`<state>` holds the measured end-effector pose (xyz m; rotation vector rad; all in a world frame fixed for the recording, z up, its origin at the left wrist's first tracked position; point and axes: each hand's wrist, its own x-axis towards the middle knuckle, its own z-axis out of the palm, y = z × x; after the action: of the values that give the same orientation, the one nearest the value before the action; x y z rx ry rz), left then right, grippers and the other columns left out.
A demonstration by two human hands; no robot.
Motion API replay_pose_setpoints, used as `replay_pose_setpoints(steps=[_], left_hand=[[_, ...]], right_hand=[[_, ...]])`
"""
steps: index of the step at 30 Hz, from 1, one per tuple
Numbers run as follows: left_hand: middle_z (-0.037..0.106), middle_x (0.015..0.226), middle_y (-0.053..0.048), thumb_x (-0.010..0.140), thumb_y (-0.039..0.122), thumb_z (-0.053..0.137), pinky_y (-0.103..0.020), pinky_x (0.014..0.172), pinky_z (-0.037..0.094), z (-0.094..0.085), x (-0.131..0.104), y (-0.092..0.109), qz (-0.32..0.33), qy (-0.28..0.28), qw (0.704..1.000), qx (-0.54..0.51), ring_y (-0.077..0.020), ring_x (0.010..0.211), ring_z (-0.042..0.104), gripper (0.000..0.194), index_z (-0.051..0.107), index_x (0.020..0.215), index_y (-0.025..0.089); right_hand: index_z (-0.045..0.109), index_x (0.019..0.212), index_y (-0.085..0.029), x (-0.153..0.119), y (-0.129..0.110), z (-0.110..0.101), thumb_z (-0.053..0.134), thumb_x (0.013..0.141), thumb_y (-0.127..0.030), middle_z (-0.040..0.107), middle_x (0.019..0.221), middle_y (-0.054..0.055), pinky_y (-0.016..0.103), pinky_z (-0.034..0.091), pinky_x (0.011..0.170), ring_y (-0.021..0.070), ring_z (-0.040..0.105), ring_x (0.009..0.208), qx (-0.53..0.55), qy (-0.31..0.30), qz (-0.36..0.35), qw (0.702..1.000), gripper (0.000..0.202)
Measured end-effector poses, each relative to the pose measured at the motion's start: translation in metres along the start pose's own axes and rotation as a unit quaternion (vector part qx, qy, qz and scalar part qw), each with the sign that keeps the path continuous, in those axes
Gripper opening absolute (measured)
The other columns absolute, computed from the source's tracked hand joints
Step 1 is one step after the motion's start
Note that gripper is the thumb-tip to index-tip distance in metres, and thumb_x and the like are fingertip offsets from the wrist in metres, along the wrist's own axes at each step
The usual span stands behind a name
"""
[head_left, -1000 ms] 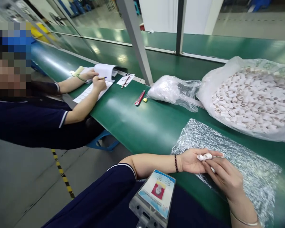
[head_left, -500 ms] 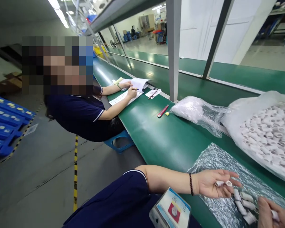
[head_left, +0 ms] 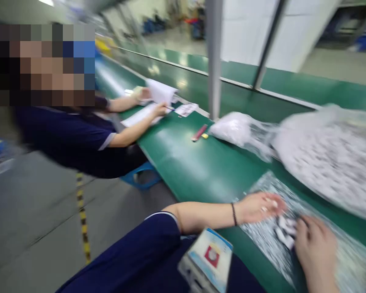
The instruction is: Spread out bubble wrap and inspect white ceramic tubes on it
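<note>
My left hand [head_left: 260, 207] is palm up with its fingers curled around a couple of small white pipe fittings [head_left: 274, 204]. Just beyond its fingertips, a small group of white elbow fittings [head_left: 285, 231] lies on a crinkled clear plastic bag [head_left: 270, 183]. My right hand [head_left: 317, 246], back upward, has its curled thumb and fingers against the right side of that group. Blur and the hand itself hide whether a fitting is between those fingers.
A large open bag of white fittings [head_left: 332, 158] sits at the right, with a smaller tied plastic bag [head_left: 232, 126] beside it. A red cutter [head_left: 199, 133] lies farther along the green bench [head_left: 183, 162]. At the left, a seated co-worker [head_left: 64, 142] handles papers [head_left: 161, 91]. A metal post [head_left: 214, 61] rises behind.
The view has shifted and blurred. My right hand has come fully into view and moved left to the fittings, where it was holding a white piece apart before. My left hand still holds its fittings.
</note>
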<state>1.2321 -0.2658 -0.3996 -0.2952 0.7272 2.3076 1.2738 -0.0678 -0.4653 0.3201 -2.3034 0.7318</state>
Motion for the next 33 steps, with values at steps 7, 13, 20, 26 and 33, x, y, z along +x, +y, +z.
replay_pose_setpoints(steps=[7, 13, 20, 26, 33], left_hand=[[0.066, 0.113, -0.013, 0.088, -0.001, 0.054, -0.035, 0.109, 0.046, 0.009, -0.004, 0.016, 0.018, 0.091, 0.996, 0.002, -0.0215, 0.109, 0.065, 0.021, 0.062, 0.104, 0.009], [0.063, 0.122, -0.014, 0.093, 0.001, 0.048, -0.034, 0.11, 0.048, 0.01, -0.008, 0.015, 0.034, 0.095, 0.995, 0.013, -0.0229, 0.118, 0.061, 0.022, 0.059, 0.111, 0.009], [0.064, 0.12, -0.012, 0.093, 0.001, 0.048, -0.031, 0.106, 0.051, 0.006, -0.005, 0.016, 0.027, 0.088, 0.995, 0.025, -0.0215, 0.116, 0.062, 0.021, 0.059, 0.107, 0.01], [0.064, 0.122, -0.011, 0.094, 0.002, 0.048, -0.032, 0.109, 0.05, 0.005, -0.007, 0.015, 0.015, 0.082, 0.995, 0.049, -0.0207, 0.117, 0.062, 0.021, 0.06, 0.109, 0.011], [0.059, 0.131, -0.015, 0.092, 0.003, 0.046, -0.035, 0.111, 0.048, 0.007, -0.008, 0.017, -0.014, 0.081, 0.996, 0.04, -0.0243, 0.12, 0.059, 0.033, 0.056, 0.124, 0.009]], right_hand=[[0.062, 0.122, -0.015, 0.015, -0.04, -0.015, 0.031, 0.103, -0.044, 0.064, 0.124, 0.014, 0.046, 0.046, 0.104, 0.0223, 0.059, 0.118, 0.09, 0.074, 0.289, 0.95, 0.046], [0.06, 0.12, -0.017, 0.012, -0.041, -0.02, 0.036, 0.101, -0.05, 0.062, 0.126, 0.012, 0.046, 0.042, 0.111, 0.0202, 0.058, 0.122, 0.221, 0.138, 0.366, 0.893, 0.045], [0.067, 0.099, -0.019, 0.017, -0.03, -0.037, 0.059, 0.087, -0.042, 0.069, 0.103, 0.01, 0.041, 0.054, 0.083, 0.0231, 0.064, 0.097, 0.109, 0.015, 0.339, 0.934, 0.027], [0.067, 0.1, -0.019, 0.014, -0.029, -0.034, 0.059, 0.086, -0.04, 0.07, 0.096, 0.009, 0.041, 0.054, 0.081, 0.0214, 0.065, 0.084, 0.082, -0.043, 0.341, 0.936, 0.027], [0.066, 0.091, -0.019, 0.016, -0.024, -0.038, 0.052, 0.092, -0.031, 0.07, 0.095, 0.008, 0.038, 0.054, 0.083, 0.021, 0.065, 0.091, 0.025, -0.025, 0.266, 0.963, 0.018]])
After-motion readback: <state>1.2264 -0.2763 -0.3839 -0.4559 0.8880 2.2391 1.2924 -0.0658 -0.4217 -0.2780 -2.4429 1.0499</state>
